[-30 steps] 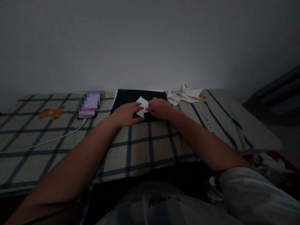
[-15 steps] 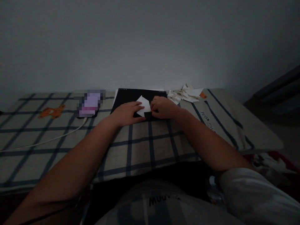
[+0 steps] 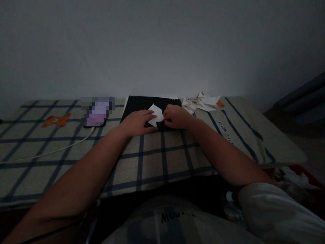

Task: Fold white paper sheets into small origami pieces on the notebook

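A small folded piece of white paper (image 3: 156,114) lies on a black notebook (image 3: 138,103) with punched holes along its far edge. My left hand (image 3: 138,122) rests over the paper's left side, its fingers apart and pressing on the sheet. At the paper's right edge, my right hand (image 3: 176,116) has its fingers curled in a pinch on the paper. The right fingertips partly hide that edge. Part of the notebook is covered by both hands.
Crumpled paper scraps (image 3: 200,101) lie right of the notebook. A phone (image 3: 98,113) with a white cable (image 3: 73,145) sits to the left on the checked tablecloth (image 3: 152,162). A grey wall (image 3: 162,47) stands behind the table. A plastic bottle (image 3: 232,206) is below the table's front edge.
Both hands stay nearly in place on the paper. The whole view has shifted very slightly; nothing is visibly taken up or let go.
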`<control>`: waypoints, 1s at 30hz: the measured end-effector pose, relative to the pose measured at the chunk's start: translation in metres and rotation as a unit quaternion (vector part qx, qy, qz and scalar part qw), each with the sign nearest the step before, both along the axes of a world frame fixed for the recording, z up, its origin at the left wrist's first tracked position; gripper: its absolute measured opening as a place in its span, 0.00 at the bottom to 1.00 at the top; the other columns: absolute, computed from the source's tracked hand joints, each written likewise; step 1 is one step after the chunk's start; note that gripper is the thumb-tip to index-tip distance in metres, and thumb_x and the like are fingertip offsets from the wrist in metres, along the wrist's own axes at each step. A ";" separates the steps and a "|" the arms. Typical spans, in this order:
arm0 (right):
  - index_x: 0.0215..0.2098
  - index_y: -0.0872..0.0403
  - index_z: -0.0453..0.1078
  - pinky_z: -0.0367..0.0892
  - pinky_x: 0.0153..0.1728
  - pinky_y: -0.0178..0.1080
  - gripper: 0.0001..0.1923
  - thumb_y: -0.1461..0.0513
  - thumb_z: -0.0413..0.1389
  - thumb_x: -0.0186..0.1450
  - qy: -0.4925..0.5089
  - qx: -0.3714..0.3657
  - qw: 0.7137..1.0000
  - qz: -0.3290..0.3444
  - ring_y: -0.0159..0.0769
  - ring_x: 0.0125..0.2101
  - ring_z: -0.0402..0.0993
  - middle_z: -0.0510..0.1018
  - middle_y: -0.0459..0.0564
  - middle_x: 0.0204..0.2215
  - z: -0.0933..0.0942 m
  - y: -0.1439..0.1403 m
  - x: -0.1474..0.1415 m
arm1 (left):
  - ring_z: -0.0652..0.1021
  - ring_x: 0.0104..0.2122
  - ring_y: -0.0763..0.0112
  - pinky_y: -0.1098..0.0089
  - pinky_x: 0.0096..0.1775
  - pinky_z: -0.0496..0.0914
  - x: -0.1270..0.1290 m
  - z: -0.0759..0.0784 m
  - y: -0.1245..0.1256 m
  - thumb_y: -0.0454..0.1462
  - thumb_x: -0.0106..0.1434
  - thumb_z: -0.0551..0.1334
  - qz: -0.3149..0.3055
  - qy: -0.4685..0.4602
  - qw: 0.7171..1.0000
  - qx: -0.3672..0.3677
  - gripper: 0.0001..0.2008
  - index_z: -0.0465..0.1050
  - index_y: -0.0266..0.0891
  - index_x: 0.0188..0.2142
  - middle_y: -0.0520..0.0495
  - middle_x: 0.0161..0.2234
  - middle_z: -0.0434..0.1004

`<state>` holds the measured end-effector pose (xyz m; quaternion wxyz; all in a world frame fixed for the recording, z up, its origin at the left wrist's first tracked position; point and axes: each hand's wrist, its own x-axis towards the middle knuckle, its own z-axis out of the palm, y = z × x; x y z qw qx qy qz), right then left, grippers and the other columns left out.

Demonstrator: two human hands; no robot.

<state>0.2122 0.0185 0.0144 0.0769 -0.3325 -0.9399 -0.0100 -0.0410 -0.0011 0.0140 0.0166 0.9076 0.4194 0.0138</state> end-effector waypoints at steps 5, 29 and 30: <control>0.51 0.60 0.83 0.67 0.55 0.46 0.17 0.63 0.54 0.75 0.034 0.000 0.999 -0.012 0.48 0.53 0.77 0.86 0.61 0.50 -0.008 0.003 0.002 | 0.71 0.72 0.48 0.49 0.70 0.67 -0.003 -0.003 0.001 0.58 0.73 0.59 -0.004 -0.016 1.000 0.006 0.35 0.74 0.38 0.68 0.35 0.73 0.69; 0.47 0.54 0.85 0.65 0.49 0.45 0.18 0.59 0.52 0.76 0.117 -0.025 0.991 0.055 0.43 0.42 0.78 0.87 0.56 0.42 -0.011 -0.007 -0.008 | 0.74 0.60 0.43 0.44 0.59 0.72 -0.005 -0.008 0.006 0.46 0.77 0.53 0.026 -0.044 0.995 0.086 0.24 0.83 0.41 0.60 0.38 0.58 0.82; 0.49 0.54 0.85 0.66 0.50 0.45 0.18 0.60 0.52 0.75 0.131 -0.019 0.990 0.049 0.44 0.45 0.78 0.87 0.57 0.44 -0.012 -0.004 -0.005 | 0.75 0.60 0.44 0.45 0.59 0.72 -0.004 -0.007 0.006 0.46 0.77 0.53 0.023 -0.042 0.995 0.084 0.25 0.83 0.41 0.60 0.38 0.58 0.83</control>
